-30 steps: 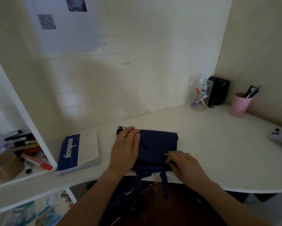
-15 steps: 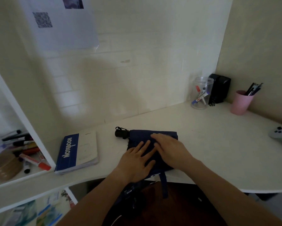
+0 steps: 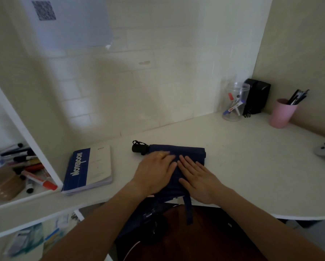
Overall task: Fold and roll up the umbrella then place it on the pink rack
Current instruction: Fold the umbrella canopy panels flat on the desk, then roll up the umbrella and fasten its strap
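Head view: we see the desk [image 3: 242,157] w/ the umbrella [image 3: 186,153] lying flat near its front edge, cloth folded, not yet rolled. Left hand [image 3: 156,172] & right hand [image 3: 197,176] press it, fingers [image 3: 184,162] flat, close together, pinching nothing. Strap [image 3: 189,210] dangles loose. No pink rack in sight.

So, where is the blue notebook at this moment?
In the head view the notebook lies flat on the white desk, left of the umbrella, beside the white shelf upright.
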`<action>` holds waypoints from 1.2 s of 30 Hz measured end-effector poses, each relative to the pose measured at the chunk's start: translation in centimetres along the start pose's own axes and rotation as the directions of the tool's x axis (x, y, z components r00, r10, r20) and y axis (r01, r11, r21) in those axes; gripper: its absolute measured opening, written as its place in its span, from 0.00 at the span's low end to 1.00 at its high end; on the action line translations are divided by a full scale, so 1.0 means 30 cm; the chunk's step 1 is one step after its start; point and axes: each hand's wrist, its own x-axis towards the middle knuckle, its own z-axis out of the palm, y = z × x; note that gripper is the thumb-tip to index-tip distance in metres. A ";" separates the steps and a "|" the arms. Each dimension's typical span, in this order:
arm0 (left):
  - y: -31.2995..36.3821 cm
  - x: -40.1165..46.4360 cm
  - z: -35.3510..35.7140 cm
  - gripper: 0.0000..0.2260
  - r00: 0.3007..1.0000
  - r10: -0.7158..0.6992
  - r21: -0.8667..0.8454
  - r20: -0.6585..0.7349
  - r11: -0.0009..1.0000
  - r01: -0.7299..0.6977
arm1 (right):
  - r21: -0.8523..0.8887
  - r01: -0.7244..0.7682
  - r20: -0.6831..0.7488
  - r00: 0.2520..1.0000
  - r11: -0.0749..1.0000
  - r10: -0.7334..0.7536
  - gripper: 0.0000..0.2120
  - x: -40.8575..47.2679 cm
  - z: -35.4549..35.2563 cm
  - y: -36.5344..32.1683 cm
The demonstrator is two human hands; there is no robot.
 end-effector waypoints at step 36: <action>0.022 -0.115 0.165 0.28 0.982 0.105 -0.087 0.160 0.992 -0.092 | -0.014 0.117 -0.183 0.976 0.993 -0.118 0.12 0.156 -0.223 0.111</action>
